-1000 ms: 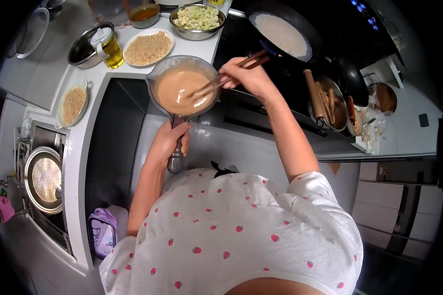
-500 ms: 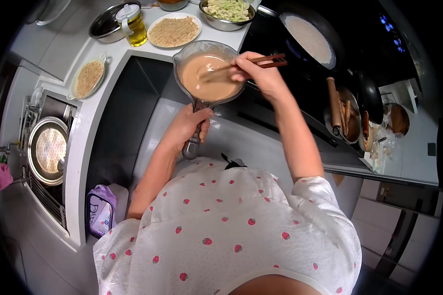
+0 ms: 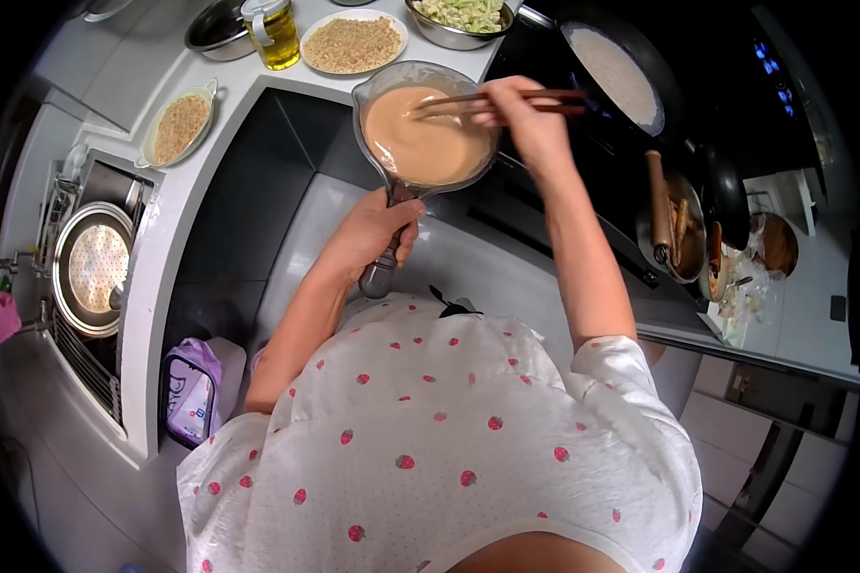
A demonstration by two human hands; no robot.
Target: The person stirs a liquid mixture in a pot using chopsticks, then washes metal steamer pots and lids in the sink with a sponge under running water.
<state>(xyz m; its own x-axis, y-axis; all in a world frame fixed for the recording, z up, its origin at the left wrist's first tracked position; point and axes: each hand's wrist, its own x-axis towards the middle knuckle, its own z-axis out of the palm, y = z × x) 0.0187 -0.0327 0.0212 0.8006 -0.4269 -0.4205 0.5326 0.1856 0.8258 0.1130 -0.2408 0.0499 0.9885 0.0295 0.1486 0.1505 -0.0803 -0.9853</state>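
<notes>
The jug (image 3: 360, 122) was held left of the frying pan (image 3: 669, 76), its handle (image 3: 380, 273) wrapped by the left hand (image 3: 384, 229), presumably for steadiness; the chopsticks (image 3: 564, 94) were pinched in the right hand (image 3: 526, 115), angled leftward into the batter (image 3: 430, 153), apparently for stirring.

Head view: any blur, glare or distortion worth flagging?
Head view: the right hand and chopsticks look motion-blurred; head view: small glints on the tan mixture; head view: strong wide-angle curvature bends the countertop, and the corners go black; head view: the stovetop is very dark, its detail hard to read.
</notes>
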